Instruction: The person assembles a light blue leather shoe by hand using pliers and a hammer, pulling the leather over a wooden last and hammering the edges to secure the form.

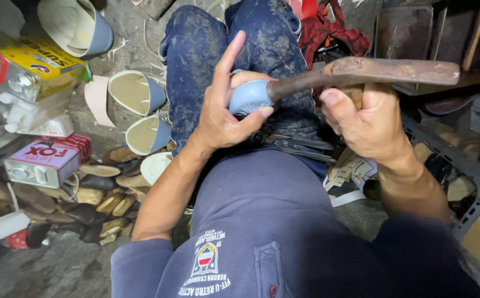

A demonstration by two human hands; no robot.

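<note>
Concrete floor (pixel 58 270), cluttered with shoe soles (pixel 94 204) and tins (pixel 47 157). Over my lap, my left hand (pixel 223 110) grips a blue shoe piece (pixel 249 96); my right hand (pixel 369 124) clasps a rusty hammer (pixel 361 72) touching it.

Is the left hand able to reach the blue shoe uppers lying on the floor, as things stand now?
Probably not at once: the left hand is occupied gripping a blue shoe piece on the lap. The blue shoe uppers lie on that side, with nothing between.

Navy short-sleeved polo shirt with a chest crest, dirt-smeared blue trousers, possibly denim, bare forearms, bare hands (pixel 223 113)
</note>
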